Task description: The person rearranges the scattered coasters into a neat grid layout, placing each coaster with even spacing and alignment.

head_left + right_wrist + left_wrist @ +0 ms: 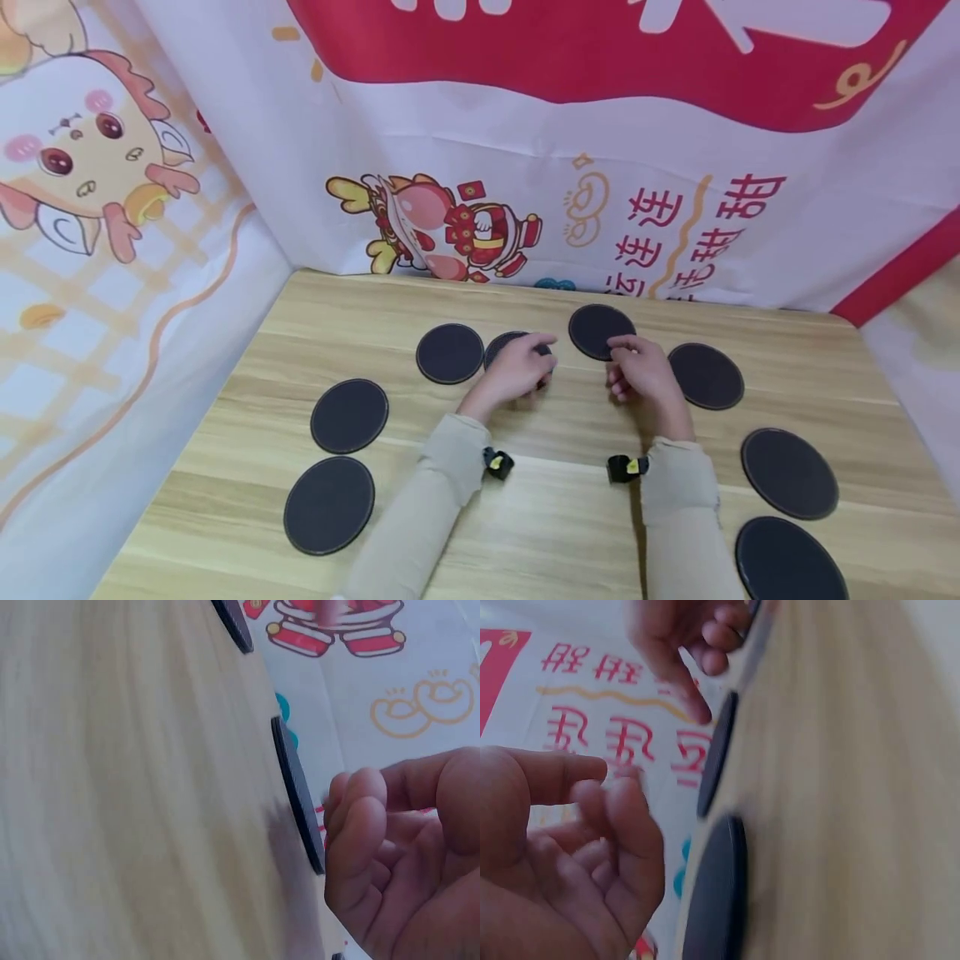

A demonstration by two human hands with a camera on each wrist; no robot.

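Observation:
My left hand (517,367) hovers over a black round coaster (496,348), covering much of it in the head view. In the left wrist view that hand (570,855) has loosely bent fingers, a gap between thumb and fingertips, and nothing held. The right hand (641,367) is above the wood tabletop, its fingertips overlapping the lower right edge of another black coaster (598,327) in the head view. From the right wrist, its fingers (356,840) look loosely curled and hold nothing, beside a coaster seen edge-on (298,799).
Several more black coasters lie in an arc: one at the back (450,354), two at left (349,415) (328,505), others at right (706,376) (790,472) (791,560). A printed cloth (465,125) hangs behind the wooden table (555,525).

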